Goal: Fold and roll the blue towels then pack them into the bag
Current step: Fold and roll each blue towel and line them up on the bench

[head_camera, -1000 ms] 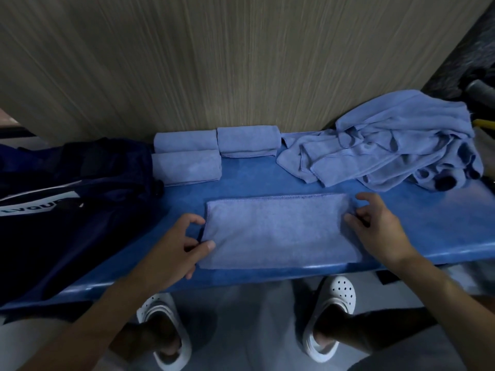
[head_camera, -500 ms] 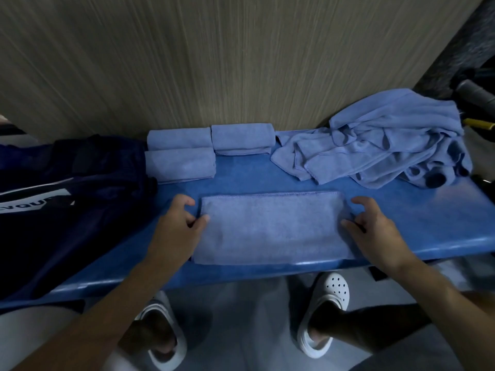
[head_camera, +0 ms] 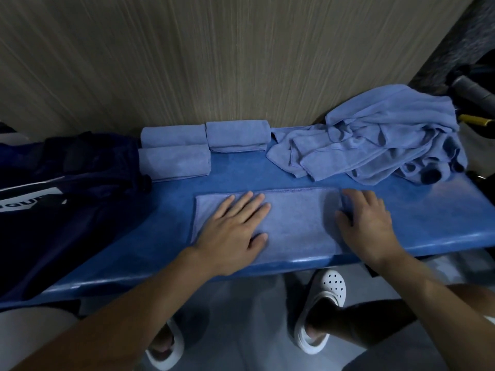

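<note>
Towel [head_camera: 294, 226]: folded, flat at bench [head_camera: 428, 218] front. Left hand [head_camera: 230, 228] spread, pressing down; right hand [head_camera: 367, 223] curled round right end. Likely rolling step; next, roll tight leftward, then set beside 3 rolls [head_camera: 174, 162].

We've got the blue bench [head_camera: 428, 223] carrying a flat towel [head_camera: 297, 218], three rolls [head_camera: 174, 163], a loose pile [head_camera: 380, 140] and the bag [head_camera: 67, 210] at left.

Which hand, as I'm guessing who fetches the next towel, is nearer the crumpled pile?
Right. The right hand rests on the flat towel, at its right end in front of the pile; the left hand lies flat on its left half.
</note>
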